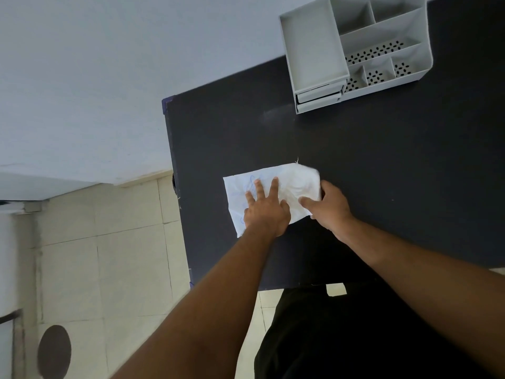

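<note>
A white cloth (293, 179) with faint blue stitching lies on the black table (382, 160), partly folded over at its right side. My left hand (266, 212) lies flat on the cloth's left half, fingers straight and spread, pressing it down. My right hand (329, 206) grips the cloth's right edge, thumb on top and fingers curled under the raised, blurred fold.
A grey plastic desk organizer (355, 50) with several compartments and small drawers stands at the table's far right. The table's left edge (175, 187) drops to a tiled floor (109, 269). A pale wall rises behind. A dark round object (54, 351) lies on the floor, lower left.
</note>
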Demonstrator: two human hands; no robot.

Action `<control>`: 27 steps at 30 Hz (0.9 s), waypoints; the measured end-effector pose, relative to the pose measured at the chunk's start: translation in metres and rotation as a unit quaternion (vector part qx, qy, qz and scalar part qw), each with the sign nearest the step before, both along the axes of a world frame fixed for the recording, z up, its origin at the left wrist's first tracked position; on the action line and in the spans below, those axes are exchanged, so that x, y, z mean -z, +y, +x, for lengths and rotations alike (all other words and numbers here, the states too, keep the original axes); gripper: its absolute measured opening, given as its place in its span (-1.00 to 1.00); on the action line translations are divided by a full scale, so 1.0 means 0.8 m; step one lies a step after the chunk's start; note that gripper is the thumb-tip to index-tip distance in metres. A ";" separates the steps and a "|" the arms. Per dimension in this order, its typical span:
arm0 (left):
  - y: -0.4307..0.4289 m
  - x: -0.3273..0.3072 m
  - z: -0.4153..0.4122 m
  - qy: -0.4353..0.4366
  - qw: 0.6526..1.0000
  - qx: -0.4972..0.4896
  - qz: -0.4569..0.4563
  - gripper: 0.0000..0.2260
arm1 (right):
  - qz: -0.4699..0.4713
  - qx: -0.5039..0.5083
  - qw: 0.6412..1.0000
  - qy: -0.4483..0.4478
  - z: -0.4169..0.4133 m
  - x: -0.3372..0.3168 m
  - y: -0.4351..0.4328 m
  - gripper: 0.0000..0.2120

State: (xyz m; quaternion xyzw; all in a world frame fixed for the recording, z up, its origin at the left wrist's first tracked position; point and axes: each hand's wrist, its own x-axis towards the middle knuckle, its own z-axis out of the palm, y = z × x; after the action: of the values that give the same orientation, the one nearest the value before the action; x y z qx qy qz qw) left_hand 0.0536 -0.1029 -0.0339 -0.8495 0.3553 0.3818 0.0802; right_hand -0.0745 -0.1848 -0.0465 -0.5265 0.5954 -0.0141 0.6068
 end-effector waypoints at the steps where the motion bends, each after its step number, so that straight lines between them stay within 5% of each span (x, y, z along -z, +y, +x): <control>1: 0.000 0.000 0.001 0.014 1.000 -0.009 -0.002 -0.40 | 0.011 -0.007 1.000 -0.007 -0.001 -0.002 0.000 -0.69; 9: 0.005 -0.012 0.013 0.115 0.992 -0.046 -0.011 -0.12 | 0.048 0.008 0.999 -0.011 -0.010 -0.001 -0.009 -0.77; 13: 0.026 -0.003 0.022 0.078 0.996 0.032 -0.008 0.10 | 0.060 0.045 0.997 -0.033 -0.007 -0.002 -0.009 -0.75; 19: 0.026 0.010 0.020 0.006 0.998 0.046 -0.036 -0.11 | 0.074 0.032 0.996 -0.040 -0.006 0.000 -0.012 -0.82; 24: 0.013 -0.004 0.027 0.085 0.996 0.024 0.002 0.11 | 0.076 0.013 0.997 -0.032 -0.007 0.002 -0.015 -0.85; 27: 0.012 -0.012 0.044 0.100 0.994 0.032 -0.005 -0.01 | 0.082 0.004 0.996 -0.029 -0.005 0.002 -0.015 -0.83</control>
State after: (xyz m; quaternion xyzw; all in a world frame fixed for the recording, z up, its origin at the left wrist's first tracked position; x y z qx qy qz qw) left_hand 0.0889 -0.0936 -0.0243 -0.7958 0.3901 0.4602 0.0520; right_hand -0.0785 -0.1969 -0.0477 -0.4722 0.5788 0.0175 0.6647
